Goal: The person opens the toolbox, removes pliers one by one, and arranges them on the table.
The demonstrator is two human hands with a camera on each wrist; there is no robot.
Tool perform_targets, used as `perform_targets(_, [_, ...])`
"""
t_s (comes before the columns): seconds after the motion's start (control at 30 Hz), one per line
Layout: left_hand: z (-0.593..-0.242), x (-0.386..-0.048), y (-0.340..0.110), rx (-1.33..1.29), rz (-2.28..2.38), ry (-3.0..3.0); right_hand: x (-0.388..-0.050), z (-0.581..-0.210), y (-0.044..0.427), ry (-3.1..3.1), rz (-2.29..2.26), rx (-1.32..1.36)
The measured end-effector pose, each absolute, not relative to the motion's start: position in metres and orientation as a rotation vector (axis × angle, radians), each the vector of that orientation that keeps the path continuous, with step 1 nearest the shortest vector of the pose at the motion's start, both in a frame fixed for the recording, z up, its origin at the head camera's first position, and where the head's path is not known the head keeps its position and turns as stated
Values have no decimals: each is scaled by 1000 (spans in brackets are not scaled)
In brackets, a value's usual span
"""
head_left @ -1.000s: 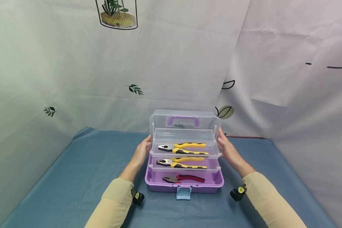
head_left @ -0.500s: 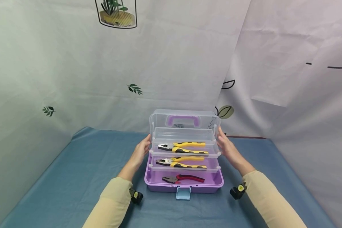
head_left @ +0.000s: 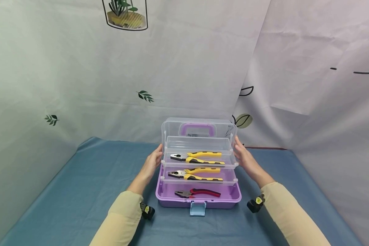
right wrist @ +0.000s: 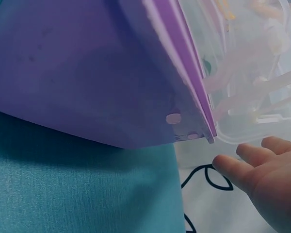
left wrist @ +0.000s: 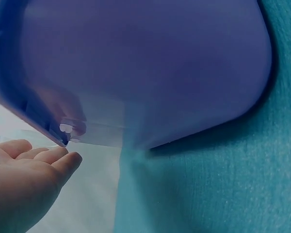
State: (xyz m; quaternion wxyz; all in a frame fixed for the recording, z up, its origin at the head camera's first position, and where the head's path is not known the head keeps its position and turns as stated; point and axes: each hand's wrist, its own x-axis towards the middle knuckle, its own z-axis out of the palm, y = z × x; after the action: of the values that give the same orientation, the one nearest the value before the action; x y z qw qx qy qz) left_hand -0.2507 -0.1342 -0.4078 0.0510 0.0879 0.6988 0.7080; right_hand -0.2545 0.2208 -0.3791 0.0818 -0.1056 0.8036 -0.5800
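Observation:
A purple toolbox [head_left: 199, 204] stands with its clear lid [head_left: 172, 127] raised and its two clear trays [head_left: 200, 182] spread in steps. Yellow-and-black pliers [head_left: 200, 159] lie in the upper tray, and a second yellow-and-black pair [head_left: 196, 174] in the lower one. Red-handled pliers [head_left: 200, 193] rest in the purple base. At the box's left side is my left hand [head_left: 149, 168], fingers extended by the lid edge. My right hand [head_left: 248, 164] mirrors it on the right, with its fingers [right wrist: 254, 155] straight by the lid. Fingertip contact is hard to tell.
A blue cloth [head_left: 110, 177] covers the table. White fabric with printed leaves [head_left: 145, 96] hangs behind and at both sides. The light-blue latch [head_left: 197, 208] hangs down at the box's front.
The trays, with the yellow-and-black pliers in them, have shifted slightly up and back, and the lid has tilted a little. Both hands have stayed at the sides, almost unmoved.

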Motion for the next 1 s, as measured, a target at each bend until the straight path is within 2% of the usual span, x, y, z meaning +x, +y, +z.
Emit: perform_targets(1.0, [-402,-259,-138,275,2142,2012,-260,-374,221,2371,-1715,-276])
